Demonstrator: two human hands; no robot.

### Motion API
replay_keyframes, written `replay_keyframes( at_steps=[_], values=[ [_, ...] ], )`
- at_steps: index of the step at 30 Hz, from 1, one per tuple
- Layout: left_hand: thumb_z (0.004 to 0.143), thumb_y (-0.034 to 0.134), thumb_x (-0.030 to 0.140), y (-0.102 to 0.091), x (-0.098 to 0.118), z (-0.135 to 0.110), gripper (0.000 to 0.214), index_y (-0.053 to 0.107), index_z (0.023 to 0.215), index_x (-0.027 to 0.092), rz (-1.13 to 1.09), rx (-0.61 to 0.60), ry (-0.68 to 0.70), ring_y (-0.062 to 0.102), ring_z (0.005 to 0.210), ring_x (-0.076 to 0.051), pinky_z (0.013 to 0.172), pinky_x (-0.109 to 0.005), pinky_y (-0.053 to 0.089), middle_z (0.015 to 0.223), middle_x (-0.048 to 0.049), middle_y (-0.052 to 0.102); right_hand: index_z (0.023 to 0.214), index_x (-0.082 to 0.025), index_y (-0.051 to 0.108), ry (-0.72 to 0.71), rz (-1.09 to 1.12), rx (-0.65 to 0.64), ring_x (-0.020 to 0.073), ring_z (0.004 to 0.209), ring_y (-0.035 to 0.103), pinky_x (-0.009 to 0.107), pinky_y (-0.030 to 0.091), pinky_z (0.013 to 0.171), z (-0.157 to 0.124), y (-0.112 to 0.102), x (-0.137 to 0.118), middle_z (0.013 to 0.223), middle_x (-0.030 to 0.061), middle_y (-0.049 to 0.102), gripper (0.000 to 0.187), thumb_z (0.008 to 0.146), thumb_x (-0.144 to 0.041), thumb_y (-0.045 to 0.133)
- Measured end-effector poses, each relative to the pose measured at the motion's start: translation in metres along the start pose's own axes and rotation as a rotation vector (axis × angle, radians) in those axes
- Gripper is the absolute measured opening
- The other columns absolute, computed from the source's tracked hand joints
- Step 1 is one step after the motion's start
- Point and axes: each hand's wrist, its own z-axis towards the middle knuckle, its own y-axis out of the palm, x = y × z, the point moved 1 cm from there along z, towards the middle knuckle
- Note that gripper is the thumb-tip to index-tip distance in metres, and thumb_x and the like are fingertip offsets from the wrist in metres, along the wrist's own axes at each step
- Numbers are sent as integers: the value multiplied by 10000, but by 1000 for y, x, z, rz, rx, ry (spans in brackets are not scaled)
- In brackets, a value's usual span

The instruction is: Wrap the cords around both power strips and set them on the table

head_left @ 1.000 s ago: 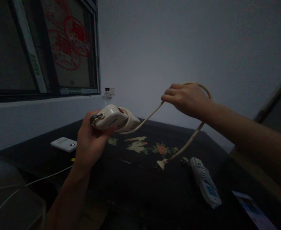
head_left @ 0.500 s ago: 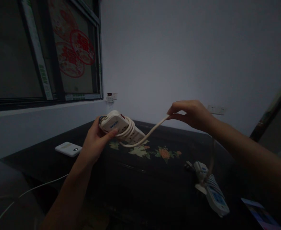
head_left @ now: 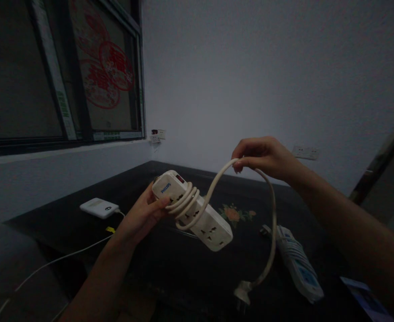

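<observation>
My left hand [head_left: 142, 217] grips one end of a white power strip [head_left: 197, 213], held above a dark table [head_left: 82, 223]. Several turns of its cream cable [head_left: 213, 190] are wound round the strip's body. My right hand [head_left: 264, 156] pinches the cable's free length higher up, to the right. From there the cable arcs down to its plug [head_left: 243, 293], which hangs near the table's front.
A second power strip [head_left: 299, 264] with its cord wrapped lies on the table to the right. A white power bank [head_left: 99, 208] with a thin white lead lies at the left. Wall sockets [head_left: 306, 152] sit behind my right hand. A window fills the upper left.
The strip has dropped lower and tilted so its sockets face me. My right hand brought the cable over in a loop, and the plug swung toward the front.
</observation>
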Motion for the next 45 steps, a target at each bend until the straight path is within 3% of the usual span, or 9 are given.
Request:
replay_keyframes(
  at_steps=[4, 10, 15, 21, 29, 33, 36, 41, 45],
  values=[
    [637, 813, 264, 2, -5, -4, 545, 573, 1123, 204, -57, -5, -91, 665, 798, -193, 633, -254, 577, 1025, -68, 670, 711, -158, 641, 24, 104, -11, 111, 587, 595, 249, 452, 550, 4, 3, 12, 616, 8, 650, 204, 741, -339, 731],
    [602, 837, 269, 11, -19, -8, 553, 578, 1085, 193, -116, 15, -180, 664, 718, -174, 586, -245, 564, 943, -44, 682, 713, -142, 646, -15, 147, 93, 86, 541, 540, 237, 432, 525, 9, 13, 22, 607, 3, 634, 205, 762, -326, 721],
    [634, 823, 249, 20, -38, -10, 509, 576, 1076, 200, -150, 2, -209, 662, 707, -167, 600, -265, 573, 928, -34, 684, 728, -136, 660, -50, 107, 154, 74, 498, 502, 226, 386, 471, 14, 21, 12, 570, -13, 595, 235, 745, -358, 736],
    [678, 786, 220, 19, -57, -15, 498, 567, 1126, 231, -217, 45, -258, 668, 731, -180, 608, -289, 577, 900, -28, 683, 676, -144, 666, -31, -21, 228, 84, 528, 510, 231, 378, 482, 12, 15, 1, 564, -14, 578, 278, 695, -407, 756],
    [594, 846, 247, 32, -64, -34, 476, 630, 1017, 210, -318, 36, -316, 654, 711, -159, 592, -250, 566, 870, -18, 684, 671, -151, 685, 23, 31, 283, 90, 522, 501, 238, 385, 494, -3, 9, 29, 559, -10, 590, 236, 669, -374, 763],
    [548, 871, 259, 36, -62, -39, 496, 638, 985, 228, -399, 100, -273, 655, 738, -146, 596, -201, 544, 856, 6, 701, 668, -161, 682, 68, 64, 352, 87, 522, 486, 235, 372, 497, -14, 6, 40, 553, -20, 580, 188, 671, -333, 756],
    [559, 863, 259, 39, -62, -42, 529, 633, 1035, 246, -438, 99, -266, 660, 757, -145, 627, -195, 539, 856, 13, 712, 680, -153, 681, 117, 70, 334, 85, 515, 469, 233, 351, 492, -20, 8, 47, 542, -24, 568, 179, 688, -324, 734],
    [674, 773, 293, 41, -63, -47, 496, 611, 1142, 287, -461, 59, -232, 676, 859, -187, 737, -270, 552, 901, 6, 722, 683, -147, 670, 165, 108, 283, 74, 498, 426, 227, 298, 474, -27, 19, 56, 524, -39, 517, 216, 704, -358, 713],
    [710, 728, 286, 38, -66, -47, 504, 587, 1192, 314, -510, 95, -184, 670, 933, -180, 796, -269, 542, 921, 17, 725, 705, -152, 665, 217, 100, 259, 72, 491, 378, 224, 251, 458, -38, 33, 69, 521, -49, 469, 260, 732, -410, 679]
  ],
)
